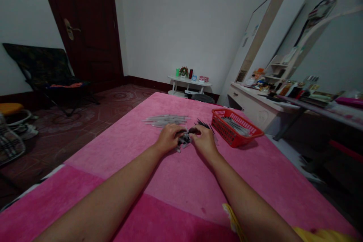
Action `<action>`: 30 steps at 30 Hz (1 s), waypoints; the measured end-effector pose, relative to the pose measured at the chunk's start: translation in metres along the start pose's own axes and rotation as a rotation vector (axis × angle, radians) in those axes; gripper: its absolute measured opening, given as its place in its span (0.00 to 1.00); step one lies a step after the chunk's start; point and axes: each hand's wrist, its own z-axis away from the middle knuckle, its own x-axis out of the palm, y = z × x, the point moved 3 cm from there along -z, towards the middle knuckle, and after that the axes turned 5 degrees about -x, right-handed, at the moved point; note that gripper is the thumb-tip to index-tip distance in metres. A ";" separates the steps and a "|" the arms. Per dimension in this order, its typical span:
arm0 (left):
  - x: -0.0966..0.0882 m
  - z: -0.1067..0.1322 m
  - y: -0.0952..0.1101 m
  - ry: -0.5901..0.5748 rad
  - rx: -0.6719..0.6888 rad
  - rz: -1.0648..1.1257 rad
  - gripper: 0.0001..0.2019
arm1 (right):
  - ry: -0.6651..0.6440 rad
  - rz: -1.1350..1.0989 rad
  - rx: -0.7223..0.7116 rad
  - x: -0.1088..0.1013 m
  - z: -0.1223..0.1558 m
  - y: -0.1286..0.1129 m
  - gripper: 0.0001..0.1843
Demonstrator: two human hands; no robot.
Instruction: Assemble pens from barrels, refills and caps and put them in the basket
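Note:
My left hand [169, 138] and my right hand [204, 140] meet over the pink cloth [170, 177], fingers curled and pinched close together. What they pinch between them is too small to make out. Just beneath the fingertips lies a small heap of black and whitish pieces [184, 140], perhaps pen caps, partly covered by the hands. Beyond my left hand, a row of slim, translucent grey pen barrels [164, 120] is laid out sideways. Thin black sticks [203, 123], like pen refills, lie just past my right hand.
A red plastic basket [227, 133] to the right holds several slim grey pens [236, 125]. Farther right stands a cluttered white dressing table [255, 102]. A low white stand [188, 80] is by the far wall. A folding chair [51, 72] sits left, near the dark door [82, 19].

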 end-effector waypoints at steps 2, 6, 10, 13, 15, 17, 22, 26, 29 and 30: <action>-0.001 0.000 0.001 -0.001 -0.001 0.000 0.10 | -0.002 0.001 -0.001 0.000 0.000 0.000 0.07; -0.002 0.000 0.002 0.004 -0.001 0.009 0.10 | -0.001 0.006 0.006 0.001 0.001 0.001 0.07; -0.001 0.000 0.000 0.009 -0.004 0.036 0.10 | 0.001 0.016 0.011 0.002 0.002 0.000 0.06; 0.001 0.000 -0.002 0.001 -0.011 0.062 0.10 | 0.004 0.017 0.014 0.002 0.003 -0.001 0.06; 0.001 0.000 -0.002 -0.004 -0.013 0.073 0.10 | 0.008 0.003 0.028 0.002 0.003 -0.001 0.06; 0.002 0.000 -0.001 -0.009 -0.011 0.077 0.10 | 0.007 0.000 0.044 0.002 0.003 -0.001 0.06; 0.000 0.000 0.002 0.009 -0.011 0.057 0.10 | -0.010 0.072 0.048 0.002 0.004 -0.005 0.05; 0.000 0.000 0.004 0.021 0.010 0.067 0.11 | -0.066 0.219 0.084 0.003 0.006 -0.008 0.10; 0.002 0.001 0.006 0.027 0.024 0.059 0.11 | -0.102 0.303 0.112 0.002 0.007 -0.009 0.18; 0.003 0.001 0.006 0.030 0.024 0.053 0.11 | -0.105 0.304 0.115 0.002 0.007 -0.009 0.20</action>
